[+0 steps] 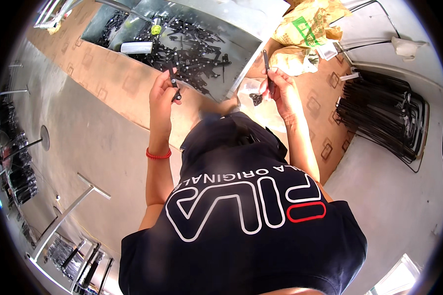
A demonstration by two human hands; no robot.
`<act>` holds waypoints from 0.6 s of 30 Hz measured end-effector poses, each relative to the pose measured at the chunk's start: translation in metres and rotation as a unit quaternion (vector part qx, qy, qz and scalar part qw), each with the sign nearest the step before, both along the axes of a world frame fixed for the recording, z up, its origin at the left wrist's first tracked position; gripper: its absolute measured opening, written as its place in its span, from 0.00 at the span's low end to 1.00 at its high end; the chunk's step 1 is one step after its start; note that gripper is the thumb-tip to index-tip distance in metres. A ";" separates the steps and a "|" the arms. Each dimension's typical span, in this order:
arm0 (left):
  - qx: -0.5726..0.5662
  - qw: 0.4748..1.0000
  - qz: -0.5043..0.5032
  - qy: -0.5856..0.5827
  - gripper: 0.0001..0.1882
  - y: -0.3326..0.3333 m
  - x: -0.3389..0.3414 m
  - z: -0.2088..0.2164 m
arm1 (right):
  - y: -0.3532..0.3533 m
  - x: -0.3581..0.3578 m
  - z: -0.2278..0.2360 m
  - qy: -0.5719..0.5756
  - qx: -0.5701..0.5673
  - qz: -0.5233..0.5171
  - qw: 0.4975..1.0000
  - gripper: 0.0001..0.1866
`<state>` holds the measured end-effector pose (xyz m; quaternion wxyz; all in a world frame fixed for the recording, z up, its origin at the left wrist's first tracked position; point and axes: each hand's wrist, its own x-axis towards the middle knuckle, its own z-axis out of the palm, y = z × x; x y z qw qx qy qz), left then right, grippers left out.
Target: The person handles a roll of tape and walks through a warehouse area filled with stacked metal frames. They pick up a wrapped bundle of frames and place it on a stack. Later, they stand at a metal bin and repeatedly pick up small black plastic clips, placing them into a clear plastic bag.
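My left hand (pixel 158 98) is raised at the near edge of a metal tray, fingers closed on a thin black bar-shaped part (pixel 173 77) with a jointed lower end. Across from it, my right hand (pixel 285 93) pinches another slim black bar (pixel 266 60), held nearly upright. The two bars are apart from each other. Many similar black parts (pixel 189 59) lie loosely heaped in the grey metal tray (pixel 243 48). Beside my right hand, a clear plastic bag (pixel 251 85) has small dark pieces (pixel 256 100) at it; whether they lie inside I cannot tell.
A white cylinder (pixel 136 47) and a yellow-green roll (pixel 156 29) lie at the tray. Crumpled tan bags (pixel 305 29) stand at the far right. Bent black metal frames (pixel 384 108) are stacked on the right. Metal racks (pixel 64 216) stand on the left.
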<state>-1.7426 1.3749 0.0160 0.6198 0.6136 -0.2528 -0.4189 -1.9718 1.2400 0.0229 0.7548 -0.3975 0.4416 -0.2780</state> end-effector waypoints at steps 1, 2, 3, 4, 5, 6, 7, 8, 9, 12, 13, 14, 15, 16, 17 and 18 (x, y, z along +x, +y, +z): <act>-0.003 1.000 -0.002 0.005 0.20 0.003 0.002 -0.003 | 0.000 0.000 -0.001 0.007 0.000 -0.009 1.000 0.09; 0.001 1.000 -0.006 0.017 0.20 0.006 0.003 -0.005 | -0.001 -0.001 -0.002 0.014 -0.001 -0.017 1.000 0.09; 0.005 0.999 -0.008 0.030 0.20 0.010 0.004 -0.008 | -0.001 -0.001 -0.003 0.021 -0.001 -0.023 1.000 0.10; 0.009 0.999 -0.011 0.038 0.21 0.012 0.007 -0.008 | 0.002 0.006 0.000 0.026 0.003 -0.048 0.999 0.11; 0.012 0.999 -0.011 0.049 0.20 0.015 0.009 -0.012 | 0.002 0.008 -0.002 0.020 0.002 -0.041 0.999 0.11; 0.016 0.998 -0.010 0.059 0.20 0.019 0.010 -0.019 | 0.001 0.009 -0.007 0.015 0.000 -0.033 0.999 0.11; 0.019 0.997 -0.011 0.070 0.20 0.020 0.011 -0.020 | 0.000 0.012 -0.009 0.008 -0.002 -0.027 1.000 0.11; 0.022 0.997 -0.014 0.078 0.19 0.022 0.011 -0.020 | 0.001 0.018 -0.009 0.026 0.000 -0.029 0.999 0.11; 0.029 0.996 -0.002 0.081 0.19 0.021 0.010 -0.018 | 0.000 0.023 -0.010 0.004 0.001 -0.015 1.000 0.09; 0.045 0.994 0.028 0.099 0.19 0.019 0.005 -0.016 | -0.007 0.039 -0.009 0.011 -0.005 0.079 0.997 0.08; 0.044 0.995 0.026 0.091 0.19 0.016 0.003 -0.018 | -0.009 0.046 -0.006 0.012 -0.001 0.104 0.994 0.10; 0.043 0.995 0.024 0.083 0.20 0.013 0.001 -0.020 | -0.011 0.052 -0.007 0.004 0.005 0.129 0.992 0.11; 0.042 0.996 0.022 0.075 0.20 0.009 -0.002 -0.022 | -0.014 0.057 -0.009 -0.005 0.010 0.155 0.988 0.12; 0.053 0.997 0.010 0.058 0.21 0.004 -0.005 -0.024 | -0.019 0.063 -0.011 -0.004 0.029 0.187 0.982 0.14; 0.049 0.996 0.016 0.072 0.20 -0.004 -0.011 -0.023 | -0.023 0.066 -0.020 -0.020 0.036 0.210 0.977 0.15; 0.048 0.997 0.006 0.053 0.20 -0.013 -0.015 -0.022 | -0.028 0.070 -0.027 -0.009 0.043 0.232 0.972 0.15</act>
